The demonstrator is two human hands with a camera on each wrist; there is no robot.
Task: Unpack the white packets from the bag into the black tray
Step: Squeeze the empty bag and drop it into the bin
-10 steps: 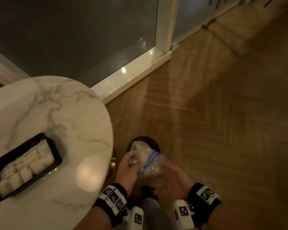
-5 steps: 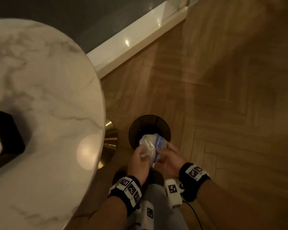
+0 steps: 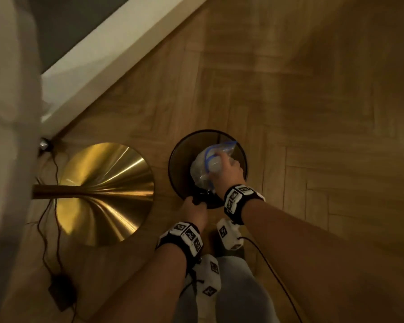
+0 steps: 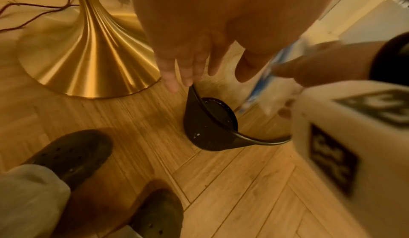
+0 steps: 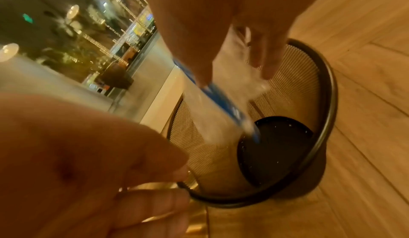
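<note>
A crumpled clear zip bag (image 3: 200, 169) with a blue seal hangs in the mouth of a black mesh wastebasket (image 3: 173, 159) on the floor. My right hand (image 3: 226, 170) grips the bag from above. In the right wrist view the right hand (image 5: 234, 77) pinches the bag (image 5: 212, 112) between thumb and fingers over the wastebasket (image 5: 329, 102). My left hand (image 3: 195, 207) holds the basket's near rim. The left wrist view has the left hand (image 4: 212, 79) with fingertips on the rim (image 4: 208, 131). Whether the bag holds any packets cannot be told. The black tray is out of view.
A flared brass table base (image 3: 103, 187) stands just left of the wastebasket, with thin cables (image 3: 44, 229) trailing on the floor beside it. The marble tabletop's blurred edge (image 3: 7, 136) fills the far left. A white window frame (image 3: 103, 57) runs behind. My dark shoes (image 4: 73, 154) stand on herringbone wood.
The head view has tipped down and the tray has left it. My right hand carried the bag down into the wastebasket's mouth. My left hand let go of the bag and took the rim.
</note>
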